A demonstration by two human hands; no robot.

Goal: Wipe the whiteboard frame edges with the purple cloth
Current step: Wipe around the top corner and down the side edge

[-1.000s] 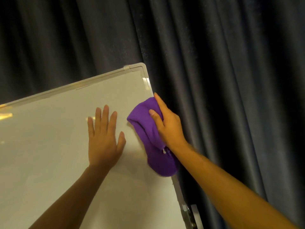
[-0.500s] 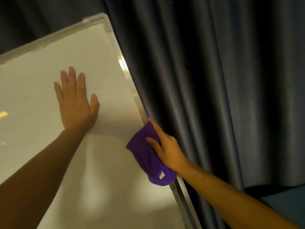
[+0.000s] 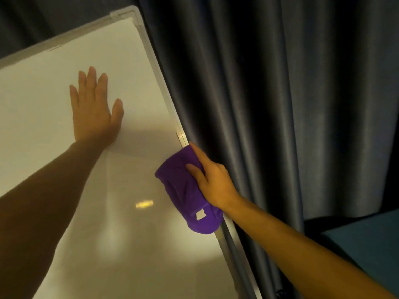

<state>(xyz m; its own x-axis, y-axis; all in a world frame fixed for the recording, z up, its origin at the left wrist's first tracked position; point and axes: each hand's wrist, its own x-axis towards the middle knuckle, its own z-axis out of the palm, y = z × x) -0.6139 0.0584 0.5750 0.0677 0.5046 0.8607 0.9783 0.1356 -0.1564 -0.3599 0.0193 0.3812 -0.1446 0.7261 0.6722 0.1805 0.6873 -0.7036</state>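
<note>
A whiteboard (image 3: 133,244) fills the left and middle of the view, tilted, with a silver frame edge (image 3: 159,78) running down its right side. My right hand (image 3: 212,180) grips the purple cloth (image 3: 185,193) and presses it against that right frame edge, about halfway down. A small white tag shows on the cloth's lower part. My left hand (image 3: 94,111) lies flat on the board surface, fingers spread, up and to the left of the cloth. The frame under the cloth is hidden.
Dark grey curtains (image 3: 269,104) hang directly behind and to the right of the board. A dark teal surface (image 3: 367,240) shows at the lower right. The board's top frame (image 3: 54,48) runs across the upper left.
My right hand has slid the purple cloth down the right frame edge from near the top corner to about halfway. My left hand stays flat on the board.
</note>
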